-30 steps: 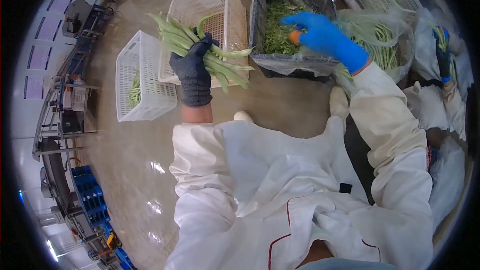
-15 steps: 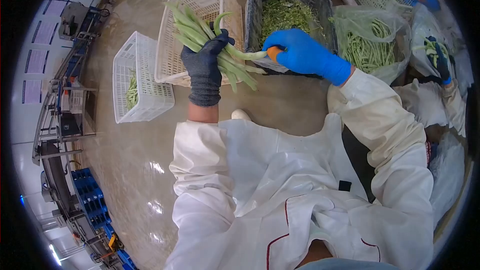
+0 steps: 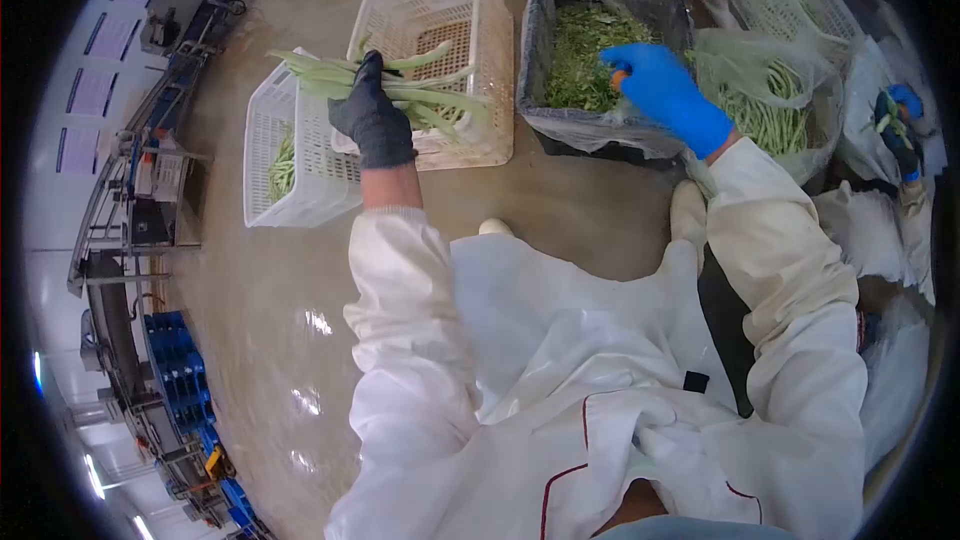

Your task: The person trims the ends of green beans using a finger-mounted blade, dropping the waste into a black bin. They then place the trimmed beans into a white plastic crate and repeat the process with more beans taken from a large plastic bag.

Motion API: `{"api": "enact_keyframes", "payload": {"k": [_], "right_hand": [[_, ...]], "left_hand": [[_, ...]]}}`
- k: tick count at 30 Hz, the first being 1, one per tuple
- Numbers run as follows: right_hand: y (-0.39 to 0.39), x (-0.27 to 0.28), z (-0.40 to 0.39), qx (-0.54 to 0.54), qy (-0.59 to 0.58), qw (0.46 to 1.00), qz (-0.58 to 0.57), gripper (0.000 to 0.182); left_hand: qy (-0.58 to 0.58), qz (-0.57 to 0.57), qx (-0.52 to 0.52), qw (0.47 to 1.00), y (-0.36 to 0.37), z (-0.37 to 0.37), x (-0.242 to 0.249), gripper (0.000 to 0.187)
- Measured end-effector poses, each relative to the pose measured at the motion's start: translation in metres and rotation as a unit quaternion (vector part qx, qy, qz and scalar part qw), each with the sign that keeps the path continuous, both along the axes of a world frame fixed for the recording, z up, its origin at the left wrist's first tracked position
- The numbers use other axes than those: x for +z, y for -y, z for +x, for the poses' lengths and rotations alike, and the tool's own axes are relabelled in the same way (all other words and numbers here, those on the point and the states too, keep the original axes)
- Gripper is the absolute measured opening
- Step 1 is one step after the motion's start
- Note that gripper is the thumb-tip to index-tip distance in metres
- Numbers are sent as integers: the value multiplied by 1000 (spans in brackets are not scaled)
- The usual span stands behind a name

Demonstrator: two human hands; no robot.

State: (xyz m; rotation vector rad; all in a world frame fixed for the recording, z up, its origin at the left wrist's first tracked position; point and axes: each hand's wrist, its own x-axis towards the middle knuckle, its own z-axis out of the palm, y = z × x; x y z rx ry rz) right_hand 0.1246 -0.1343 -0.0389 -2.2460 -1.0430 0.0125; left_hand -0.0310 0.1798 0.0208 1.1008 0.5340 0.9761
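Note:
My left hand (image 3: pixel 372 120), in a dark grey glove, is closed around a bunch of long green beans (image 3: pixel 430 97). The beans stick out on both sides of the fist, over the near side of a white plastic crate (image 3: pixel 497 60). My right hand (image 3: pixel 672 92), in a blue glove, is above a crate lined with dark plastic (image 3: pixel 590 128), which holds chopped green trimmings (image 3: pixel 580 50). Between its fingers shows a small orange tool (image 3: pixel 619 79); the rest of the tool is hidden. The right hand is apart from the beans.
A smaller white crate (image 3: pixel 330 175) with some beans stands at the left. To the right is a clear plastic bag (image 3: pixel 722 65) of long beans. A co-worker's gloved hands (image 3: pixel 903 135) are at the far right. Blue pallets (image 3: pixel 178 365) and machinery line the left wall.
My right hand has moved away from the bean bunch, over to the trimmings crate. The bunch in my left hand has turned to lie more level and shifted left. The view has moved slightly.

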Motion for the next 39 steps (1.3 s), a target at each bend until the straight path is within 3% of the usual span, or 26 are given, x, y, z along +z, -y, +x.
{"api": "enact_keyframes", "payload": {"k": [2, 3, 5, 9, 11, 14, 17, 23, 29, 33, 36, 39], "right_hand": [[4, -7, 5, -71, 103, 992, 20, 48], [6, 4, 5, -89, 70, 993, -42, 59], [10, 11, 10, -104, 92, 989, -56, 51], [9, 21, 17, -117, 120, 975, -143, 37], [0, 14, 13, -37, 51, 998, 0, 34], [-19, 25, -11, 88, -113, 977, 158, 35], [-38, 30, -38, 112, -233, 951, 168, 34], [-30, 43, -47, 138, -132, 978, 84, 27], [-27, 41, -53, 135, -92, 982, 98, 27], [-31, 37, -53, 179, 53, 981, 45, 17], [-31, 42, -64, 254, 202, 942, -87, 11], [-35, 25, -84, 311, 304, 887, -157, 8]], "left_hand": [[-62, -10, 192, 979, -22, 10, -13, 28], [-40, -81, 157, 983, -41, 11, -30, 27], [-6, -224, 83, 971, -80, 6, -68, 26], [1, -240, -15, 971, -82, 11, -66, 23], [12, -216, -74, 974, -58, 13, -45, 22], [4, -162, -162, 973, -13, 19, -27, 14], [10, -151, -232, 961, 24, 25, -17, 13], [-10, -120, -214, 969, 44, 21, -8, 13], [-5, -142, -225, 964, 36, 20, -13, 14], [-6, -165, -206, 965, 45, 21, -10, 12], [-69, -38, -174, 982, 55, 22, -11, 14], [-164, 61, -204, 963, 77, 18, -11, 19]]}}
